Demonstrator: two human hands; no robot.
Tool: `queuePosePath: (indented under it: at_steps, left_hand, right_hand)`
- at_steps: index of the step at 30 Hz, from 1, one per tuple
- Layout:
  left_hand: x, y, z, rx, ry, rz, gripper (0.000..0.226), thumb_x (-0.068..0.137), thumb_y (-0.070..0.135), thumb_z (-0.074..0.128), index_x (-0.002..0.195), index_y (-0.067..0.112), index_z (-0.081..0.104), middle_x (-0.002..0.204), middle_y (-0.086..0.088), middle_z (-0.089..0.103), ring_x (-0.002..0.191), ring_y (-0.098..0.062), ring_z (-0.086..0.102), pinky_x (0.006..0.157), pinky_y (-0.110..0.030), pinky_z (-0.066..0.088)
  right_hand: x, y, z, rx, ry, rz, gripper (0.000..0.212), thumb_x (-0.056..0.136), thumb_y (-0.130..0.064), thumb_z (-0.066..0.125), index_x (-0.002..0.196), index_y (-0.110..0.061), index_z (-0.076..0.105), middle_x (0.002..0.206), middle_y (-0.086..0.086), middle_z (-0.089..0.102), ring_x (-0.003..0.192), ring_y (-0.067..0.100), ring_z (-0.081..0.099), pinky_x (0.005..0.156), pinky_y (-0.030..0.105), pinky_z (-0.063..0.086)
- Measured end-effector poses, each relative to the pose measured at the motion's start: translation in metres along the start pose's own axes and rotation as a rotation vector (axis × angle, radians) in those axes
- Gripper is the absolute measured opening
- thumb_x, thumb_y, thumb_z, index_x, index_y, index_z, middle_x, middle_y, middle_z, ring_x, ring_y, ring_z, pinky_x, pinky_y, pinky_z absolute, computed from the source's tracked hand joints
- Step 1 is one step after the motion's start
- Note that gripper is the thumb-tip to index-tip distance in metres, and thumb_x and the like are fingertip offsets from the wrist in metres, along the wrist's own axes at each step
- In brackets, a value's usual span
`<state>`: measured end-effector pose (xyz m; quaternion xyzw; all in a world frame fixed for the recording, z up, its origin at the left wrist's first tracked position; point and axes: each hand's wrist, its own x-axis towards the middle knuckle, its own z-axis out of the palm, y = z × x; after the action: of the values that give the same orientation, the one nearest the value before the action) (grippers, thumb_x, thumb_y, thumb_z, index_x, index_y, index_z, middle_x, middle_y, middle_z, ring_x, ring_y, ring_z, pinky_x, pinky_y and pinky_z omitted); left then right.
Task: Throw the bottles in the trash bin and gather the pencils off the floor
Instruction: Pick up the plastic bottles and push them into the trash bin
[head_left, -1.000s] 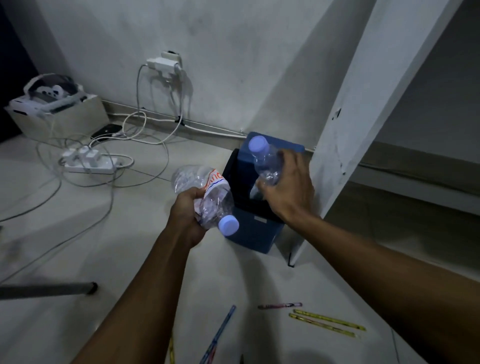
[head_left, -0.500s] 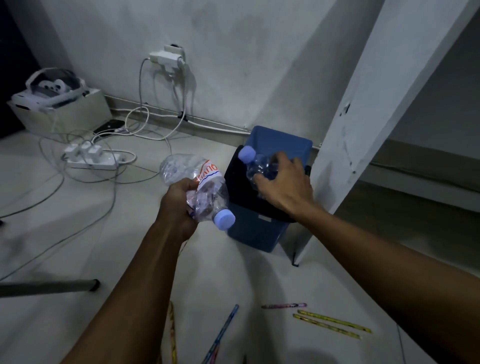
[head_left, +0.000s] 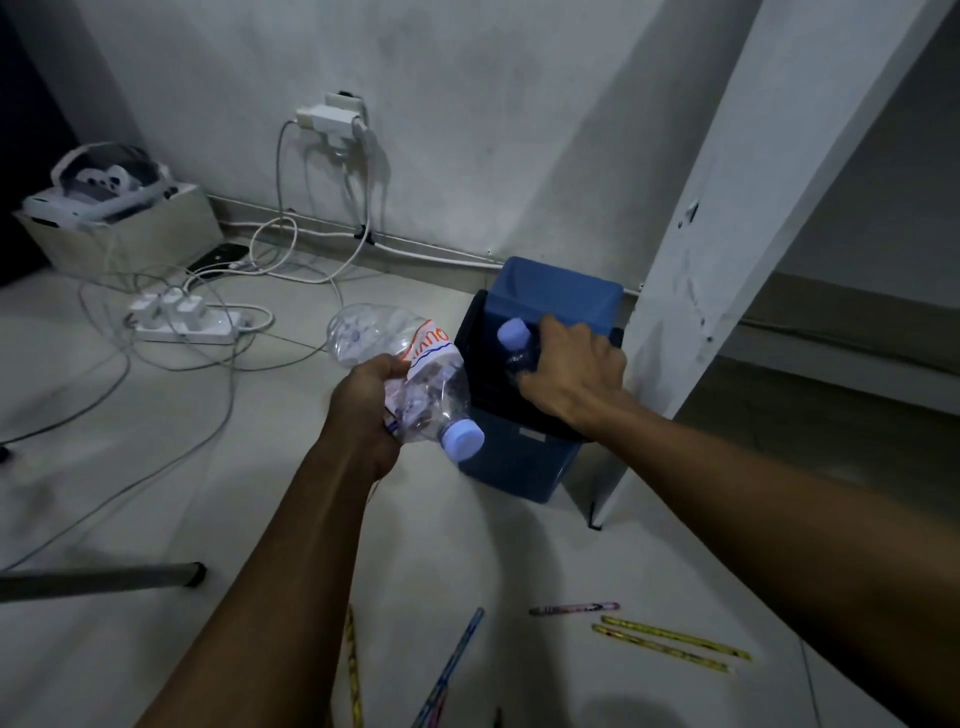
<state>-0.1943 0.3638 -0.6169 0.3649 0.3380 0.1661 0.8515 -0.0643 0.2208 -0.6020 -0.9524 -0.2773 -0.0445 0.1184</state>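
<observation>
Progress toward disposal and gathering, as judged from the head view. Right hand (head_left: 571, 376) is held over the dark mouth of the blue trash bin (head_left: 519, 457), its fingers curled round a small capped bottle (head_left: 514, 343) whose cap points up and away from the knuckles; the bottle body is mostly hidden under the palm and is not yet released. Left hand (head_left: 366, 410) is clenched round the middle of a crumpled clear bottle (head_left: 410, 374), held just beside the bin, cap toward the wrist side. No bottle can be seen inside the bin, so both are judged still to be thrown. Pencils (head_left: 670, 642) are left on the floor (head_left: 156, 467), well short of both sets of fingers; gathering is judged not yet begun.
</observation>
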Motion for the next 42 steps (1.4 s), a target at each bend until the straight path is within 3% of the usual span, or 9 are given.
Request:
queuePosePath:
  at_steps: [8,12,14,20,27,31,35,39,42]
  left_hand:
    - [0.001,0.004,-0.002,0.038,0.016,0.017,0.021,0.09,0.007,0.049,0.104,0.001,0.063,0.085,-0.012,0.072,0.069,-0.022,0.069,0.061,-0.033,0.058]
    - [0.002,0.005,0.0,0.055,0.036,0.036,0.025,0.088,0.007,0.051,0.108,0.001,0.064,0.095,-0.014,0.07,0.076,-0.024,0.068,0.069,-0.034,0.057]
    - [0.002,0.005,0.002,0.08,0.049,0.027,0.028,0.087,0.007,0.053,0.111,0.001,0.064,0.101,-0.016,0.07,0.076,-0.025,0.068,0.068,-0.034,0.057]
    - [0.001,0.004,0.008,0.108,0.045,-0.003,0.025,0.089,0.01,0.054,0.11,0.001,0.064,0.089,-0.013,0.074,0.066,-0.021,0.07,0.051,-0.027,0.056]
    - [-0.011,0.004,0.036,-0.044,-0.116,-0.033,0.047,0.09,0.032,0.052,0.128,0.004,0.057,0.116,-0.019,0.068,0.093,-0.032,0.069,0.08,-0.041,0.057]
    - [-0.021,0.004,0.059,-0.109,-0.222,-0.049,0.058,0.091,0.039,0.04,0.129,-0.002,0.055,0.134,-0.022,0.057,0.118,-0.037,0.056,0.105,-0.046,0.039]
    - [-0.031,0.003,0.078,-0.133,-0.295,-0.058,0.055,0.095,0.042,0.033,0.109,-0.003,0.061,0.105,-0.022,0.069,0.091,-0.032,0.066,0.078,-0.035,0.054]
    - [-0.032,0.003,0.088,-0.027,-0.38,-0.061,0.063,0.098,0.052,0.024,0.115,0.003,0.061,0.101,-0.017,0.069,0.083,-0.025,0.066,0.072,-0.032,0.056]
    - [-0.025,0.001,0.087,0.177,-0.351,-0.014,0.074,0.091,0.07,0.022,0.11,0.012,0.064,0.099,-0.01,0.067,0.085,-0.025,0.064,0.074,-0.035,0.049]
  right_hand:
    - [0.0,-0.002,0.008,-0.023,-0.051,0.002,0.047,0.086,-0.034,0.066,0.127,-0.018,0.05,0.12,0.012,0.062,0.11,0.035,0.061,0.088,0.042,0.047]
    - [0.003,-0.003,0.0,0.041,-0.192,0.037,0.021,0.088,-0.025,0.065,0.106,-0.026,0.056,0.125,0.008,0.061,0.116,0.033,0.058,0.082,0.034,0.04]
    - [0.004,-0.002,-0.001,0.045,-0.214,0.047,0.015,0.089,-0.027,0.065,0.088,-0.024,0.05,0.122,0.009,0.061,0.113,0.033,0.059,0.078,0.034,0.038]
    - [0.01,0.006,0.005,0.185,-0.199,0.086,0.036,0.078,-0.041,0.074,0.095,-0.013,0.059,0.1,0.005,0.061,0.09,0.028,0.061,0.071,0.035,0.05]
    - [-0.023,0.014,-0.03,0.784,-0.112,-0.003,0.019,0.089,-0.04,0.066,0.092,-0.022,0.072,0.088,0.0,0.073,0.082,0.018,0.07,0.08,0.041,0.06]
    - [-0.046,0.019,-0.055,0.941,-0.353,-0.028,0.06,0.079,-0.053,0.073,0.13,-0.026,0.055,0.102,0.003,0.07,0.092,0.021,0.07,0.07,0.048,0.063]
    - [-0.055,0.023,-0.059,0.915,-0.135,-0.111,0.084,0.06,-0.051,0.087,0.133,-0.03,0.05,0.117,-0.002,0.068,0.097,0.021,0.071,0.071,0.045,0.063]
    - [-0.055,0.02,-0.066,1.067,0.103,-0.155,0.049,0.077,-0.024,0.082,0.12,-0.021,0.059,0.106,0.002,0.069,0.091,0.028,0.072,0.068,0.05,0.063]
    - [-0.056,0.018,-0.076,1.036,0.239,-0.175,0.034,0.082,-0.024,0.077,0.113,-0.017,0.063,0.101,0.004,0.071,0.092,0.027,0.071,0.074,0.051,0.061]
